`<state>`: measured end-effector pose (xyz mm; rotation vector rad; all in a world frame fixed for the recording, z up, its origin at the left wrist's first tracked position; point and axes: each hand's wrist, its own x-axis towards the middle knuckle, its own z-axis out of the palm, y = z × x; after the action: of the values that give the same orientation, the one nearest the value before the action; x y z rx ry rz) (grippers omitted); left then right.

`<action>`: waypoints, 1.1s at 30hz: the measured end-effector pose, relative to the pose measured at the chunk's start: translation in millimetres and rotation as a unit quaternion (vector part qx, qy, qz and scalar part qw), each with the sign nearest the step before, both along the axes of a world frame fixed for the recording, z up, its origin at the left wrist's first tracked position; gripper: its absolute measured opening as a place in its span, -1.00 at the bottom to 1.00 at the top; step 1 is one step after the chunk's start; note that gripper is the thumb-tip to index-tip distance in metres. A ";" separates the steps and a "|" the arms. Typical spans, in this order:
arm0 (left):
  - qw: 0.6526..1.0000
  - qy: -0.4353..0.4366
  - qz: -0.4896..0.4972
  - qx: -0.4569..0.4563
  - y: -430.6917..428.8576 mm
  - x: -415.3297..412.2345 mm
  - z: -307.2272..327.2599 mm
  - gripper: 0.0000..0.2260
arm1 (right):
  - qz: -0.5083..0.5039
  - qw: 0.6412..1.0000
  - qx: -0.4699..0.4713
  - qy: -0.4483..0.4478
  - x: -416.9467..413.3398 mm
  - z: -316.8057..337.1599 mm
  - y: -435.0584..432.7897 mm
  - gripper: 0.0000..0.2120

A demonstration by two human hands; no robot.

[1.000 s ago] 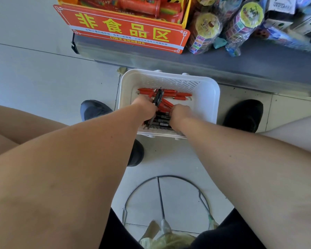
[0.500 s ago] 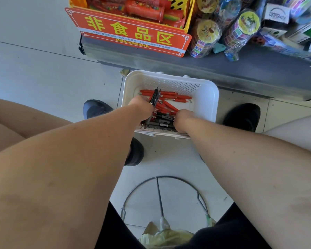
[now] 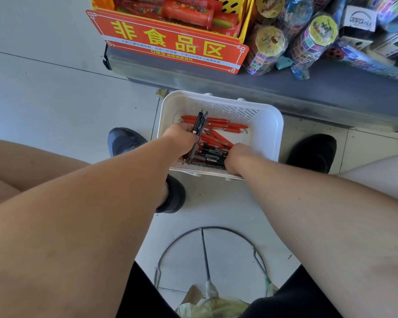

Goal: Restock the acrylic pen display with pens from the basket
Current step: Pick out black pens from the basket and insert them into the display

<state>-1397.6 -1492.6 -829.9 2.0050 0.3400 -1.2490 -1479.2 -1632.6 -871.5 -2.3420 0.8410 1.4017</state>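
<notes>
Nearby, shoes [image 3: 125,141] flank basket [image 3: 270,125], shelf [image 3: 319,92] behind; left hand [image 3: 181,137] grips pens [image 3: 199,124].

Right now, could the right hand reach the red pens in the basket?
Probably yes. The right hand is inside the basket among the loose black pens, and the red pens lie uncovered just beyond it.

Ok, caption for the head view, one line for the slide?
Left hand holds black pens at the basket; right hand reaches into the loose pens.
</notes>
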 end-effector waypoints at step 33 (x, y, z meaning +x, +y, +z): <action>0.983 -0.146 -0.112 -0.014 -9.3 -19.6 48.4 -0.93 | -0.366 0.866 0.235 -0.246 -8.8 51.6 -7.7 -0.82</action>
<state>-1417.2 -1501.9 -781.5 2.2105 -0.0470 -1.0608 -1488.0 -1640.4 -819.9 -1.6055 0.9425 0.5595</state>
